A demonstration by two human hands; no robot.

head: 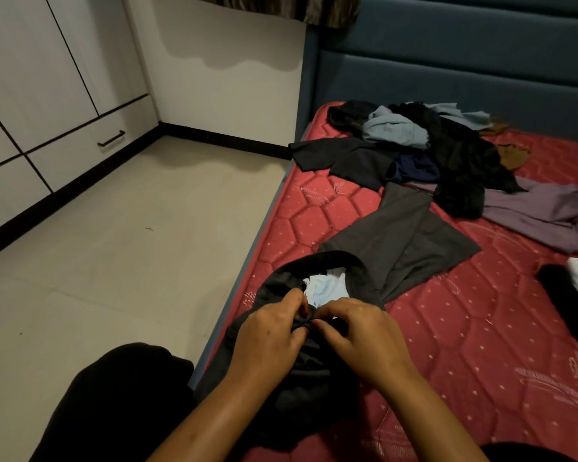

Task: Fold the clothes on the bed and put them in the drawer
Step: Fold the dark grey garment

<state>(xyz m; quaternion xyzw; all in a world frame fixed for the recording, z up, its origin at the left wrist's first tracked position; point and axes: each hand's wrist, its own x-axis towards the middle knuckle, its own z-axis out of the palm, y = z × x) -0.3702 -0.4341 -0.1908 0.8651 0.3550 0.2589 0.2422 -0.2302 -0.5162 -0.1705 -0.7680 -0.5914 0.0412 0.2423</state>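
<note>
Two hands work together: the left hand (267, 335) and right hand (364, 335) both pinch the waist of the trousers (274, 288) at the near edge of the bed (464, 328). Drawing the waist closed and smoothing the legs flat first should give a neat fold.
</note>
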